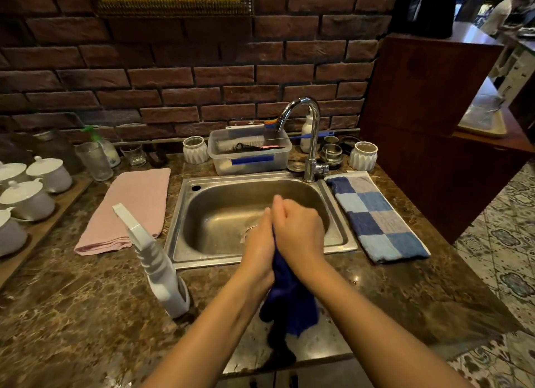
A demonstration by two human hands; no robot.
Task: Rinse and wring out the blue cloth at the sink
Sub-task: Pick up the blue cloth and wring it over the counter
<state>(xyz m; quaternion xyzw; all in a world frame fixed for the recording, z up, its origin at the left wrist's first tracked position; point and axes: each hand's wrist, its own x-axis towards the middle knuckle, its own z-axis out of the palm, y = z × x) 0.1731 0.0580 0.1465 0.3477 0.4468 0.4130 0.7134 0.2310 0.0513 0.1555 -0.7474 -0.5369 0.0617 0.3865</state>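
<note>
A dark blue cloth (pixel 289 298) hangs bunched between my two hands over the front rim of the steel sink (pixel 292 185). My left hand (pixel 257 243) and my right hand (pixel 301 228) press together around its upper part, which is hidden between the palms. Its loose end dangles below my wrists over the counter edge. The chrome faucet (pixel 311 132) stands behind the basin at its right corner, and I see no water running from the spout.
A pink towel (pixel 130 211) lies left of the sink and a blue checked towel (pixel 376 216) right of it. A white spray bottle (pixel 156 260) stands at front left. A clear plastic tub (pixel 250 151), white cups, glasses and lidded pots line the back and left.
</note>
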